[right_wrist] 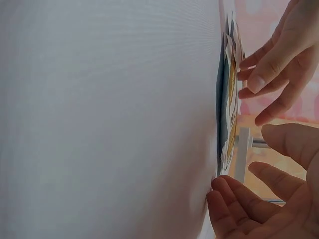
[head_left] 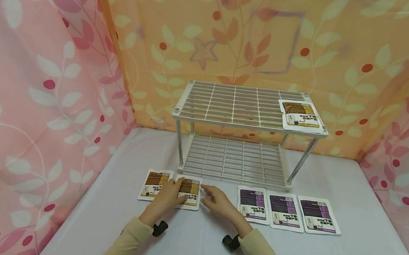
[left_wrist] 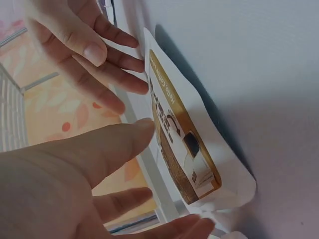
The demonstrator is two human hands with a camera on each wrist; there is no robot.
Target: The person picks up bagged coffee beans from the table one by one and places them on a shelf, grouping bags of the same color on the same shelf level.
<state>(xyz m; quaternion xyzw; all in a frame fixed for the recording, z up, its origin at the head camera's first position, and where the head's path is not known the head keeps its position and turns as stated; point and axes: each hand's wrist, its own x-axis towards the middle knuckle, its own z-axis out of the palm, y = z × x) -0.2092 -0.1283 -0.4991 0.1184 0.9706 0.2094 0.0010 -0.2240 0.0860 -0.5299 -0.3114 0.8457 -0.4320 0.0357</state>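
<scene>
A flat white coffee packet with a brown and gold label [head_left: 193, 189] lies on the table between the two hands. Over its left part reaches the left hand [head_left: 167, 196], thumb above the label and fingers by the far side edge in the left wrist view. At the packet's right edge is the right hand [head_left: 219, 203], its fingers loosely bent and fingertips low by the table in the right wrist view. Another brown and gold packet [head_left: 152, 181] lies just left, partly behind the left hand. "Hello Coffee" shows on the nearer packet's label [left_wrist: 172, 129].
Behind the packets stands a two-tier white wire rack [head_left: 222, 104]. One brown packet [head_left: 302, 115] lies on its top tier at the right. Three purple-labelled packets [head_left: 285, 210] lie in a row right of the hands. Patterned cloth walls [head_left: 275, 34] enclose the white table [head_left: 197, 253].
</scene>
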